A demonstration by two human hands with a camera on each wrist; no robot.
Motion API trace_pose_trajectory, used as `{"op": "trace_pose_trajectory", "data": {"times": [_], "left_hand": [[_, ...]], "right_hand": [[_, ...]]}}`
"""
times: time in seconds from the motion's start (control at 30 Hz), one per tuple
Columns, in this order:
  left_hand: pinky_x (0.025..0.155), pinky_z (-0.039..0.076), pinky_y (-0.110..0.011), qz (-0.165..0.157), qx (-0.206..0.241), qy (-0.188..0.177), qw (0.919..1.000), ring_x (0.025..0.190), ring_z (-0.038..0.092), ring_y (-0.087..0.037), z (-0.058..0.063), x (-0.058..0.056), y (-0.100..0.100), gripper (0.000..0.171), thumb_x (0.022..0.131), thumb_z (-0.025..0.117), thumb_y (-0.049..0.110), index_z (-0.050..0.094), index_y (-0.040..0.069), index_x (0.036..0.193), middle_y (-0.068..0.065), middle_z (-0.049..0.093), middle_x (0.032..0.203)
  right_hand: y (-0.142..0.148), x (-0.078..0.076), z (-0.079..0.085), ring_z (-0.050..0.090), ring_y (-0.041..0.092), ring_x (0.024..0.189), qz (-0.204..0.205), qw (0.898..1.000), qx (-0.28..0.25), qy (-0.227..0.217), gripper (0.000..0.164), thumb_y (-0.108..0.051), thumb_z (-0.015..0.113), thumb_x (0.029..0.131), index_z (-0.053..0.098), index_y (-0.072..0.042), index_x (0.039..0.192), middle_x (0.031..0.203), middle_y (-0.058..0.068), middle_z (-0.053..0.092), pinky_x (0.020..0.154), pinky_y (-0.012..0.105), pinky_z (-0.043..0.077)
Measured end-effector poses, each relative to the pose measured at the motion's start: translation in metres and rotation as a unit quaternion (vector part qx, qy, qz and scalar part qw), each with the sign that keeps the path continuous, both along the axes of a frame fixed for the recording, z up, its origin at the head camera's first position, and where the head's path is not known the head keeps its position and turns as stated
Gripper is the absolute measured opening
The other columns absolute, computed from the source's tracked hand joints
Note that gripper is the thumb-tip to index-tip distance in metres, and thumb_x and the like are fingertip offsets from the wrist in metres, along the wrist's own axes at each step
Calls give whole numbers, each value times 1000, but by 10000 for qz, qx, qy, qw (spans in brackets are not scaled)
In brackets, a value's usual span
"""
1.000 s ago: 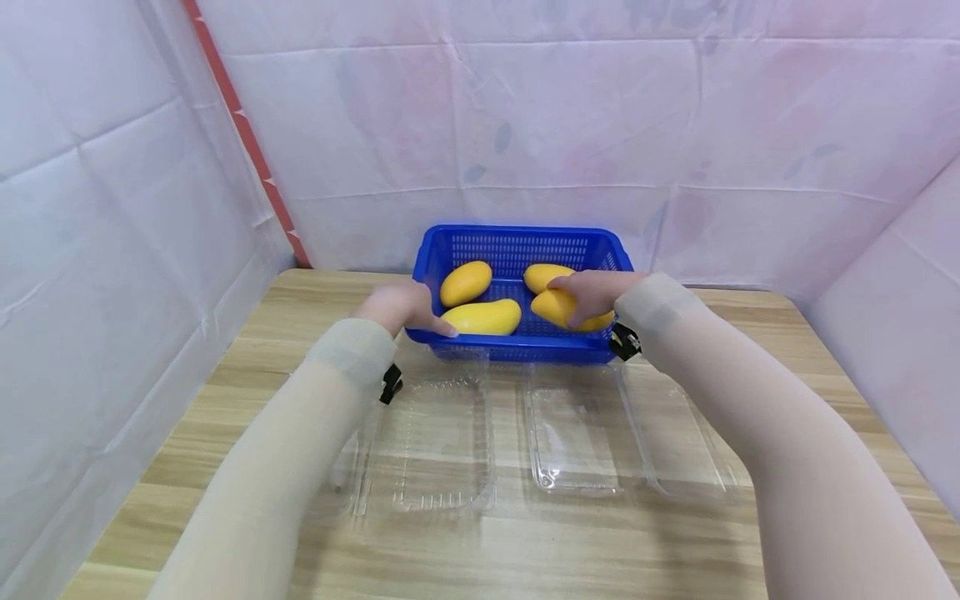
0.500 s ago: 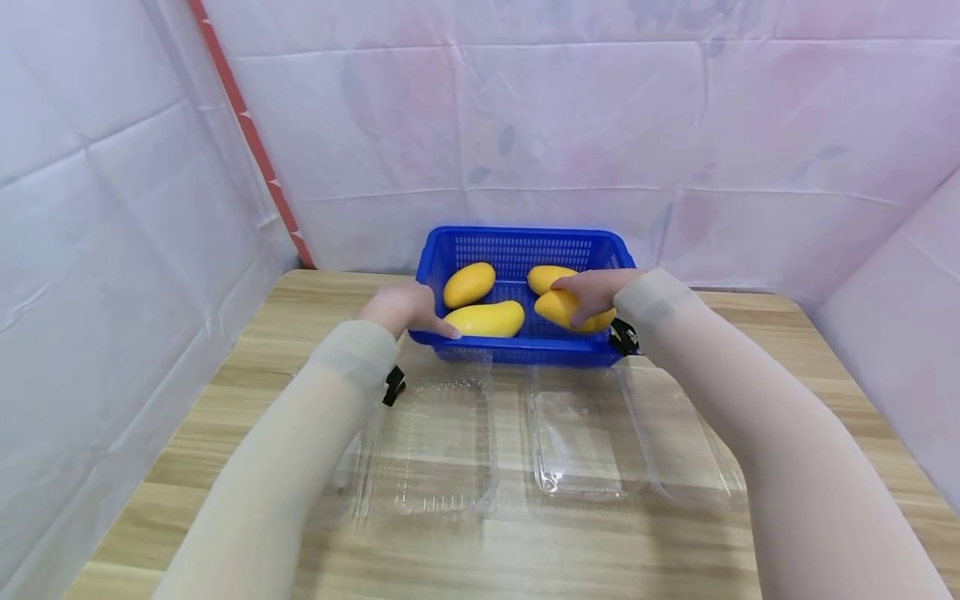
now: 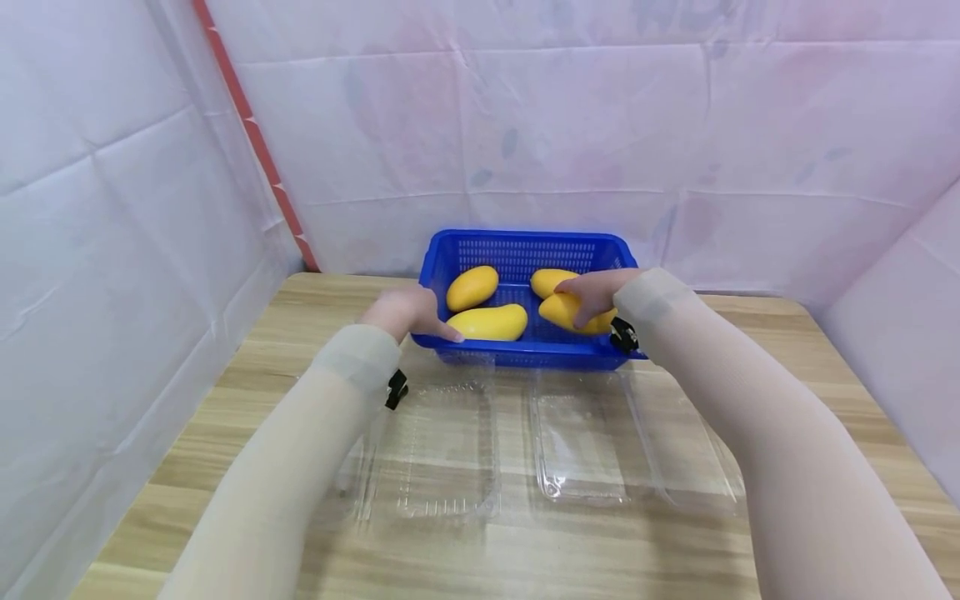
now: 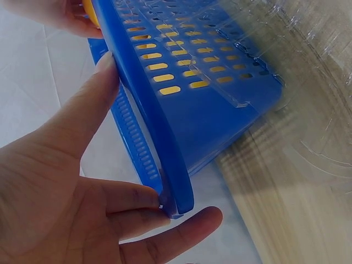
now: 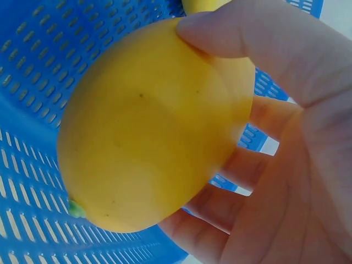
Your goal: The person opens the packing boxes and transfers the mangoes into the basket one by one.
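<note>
My right hand [image 3: 596,290] grips a yellow mango [image 5: 148,126] inside the blue plastic basket [image 3: 532,348]. In the right wrist view the thumb lies across the mango's top and the fingers curl round its far side. A small green stem end shows on it. At the basket's front left corner, my left hand [image 3: 408,312] holds the rim, with the thumb [image 4: 96,88] along the front edge and the fingers at the corner. Three more mangoes lie in the basket: one at back left [image 3: 472,288], a long one at front left [image 3: 489,322], one behind the held mango [image 3: 550,281].
In front of the basket, two clear plastic clamshell boxes lie with lids spread, one on the left [image 3: 450,450] and one on the right [image 3: 581,446]. The wooden table [image 3: 570,554] is bounded by white patterned sheeting [image 3: 562,125] behind and at both sides.
The whole scene has shifted slightly down and right in the head view. Both hands keep the same hold on the basket and the mango.
</note>
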State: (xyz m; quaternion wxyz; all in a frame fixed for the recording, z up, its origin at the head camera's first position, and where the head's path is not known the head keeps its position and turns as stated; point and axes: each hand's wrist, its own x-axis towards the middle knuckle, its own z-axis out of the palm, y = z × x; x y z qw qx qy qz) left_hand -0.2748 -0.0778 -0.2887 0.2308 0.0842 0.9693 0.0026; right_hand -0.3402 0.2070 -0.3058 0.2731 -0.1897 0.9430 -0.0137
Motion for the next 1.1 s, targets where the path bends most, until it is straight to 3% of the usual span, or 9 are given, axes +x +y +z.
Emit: {"op": "trace_pose_trajectory", "data": {"times": [0.7, 0.93, 1.1], "left_hand": [[96, 39, -49, 50, 49, -39, 10000, 120, 47, -33, -4, -3, -1, 87, 76, 58, 69, 50, 2, 133, -18, 40, 141], [98, 38, -49, 10, 33, -67, 10000, 124, 43, -34, -1, -2, 0, 93, 77, 57, 68, 40, 0, 139, -19, 37, 144], [94, 41, -47, -59, -6, -96, 9999, 118, 49, -32, 0, -1, 1, 88, 78, 57, 67, 48, 1, 134, -18, 43, 140]], "right_hand": [[-1, -2, 2, 31, 38, 129, -192, 9997, 40, -174, 72, -18, 66, 84, 31, -12, 146, 146, 20, 30, 101, 56, 30], [0, -10, -3, 30, 37, 129, -32, 9997, 184, -172, 73, -17, 64, 83, 27, -11, 147, 148, 20, 26, 100, 54, 31], [-1, -10, -2, 31, 36, 128, -60, 9995, 236, -187, 73, -17, 63, 83, 28, -12, 147, 148, 20, 26, 100, 55, 31]]}}
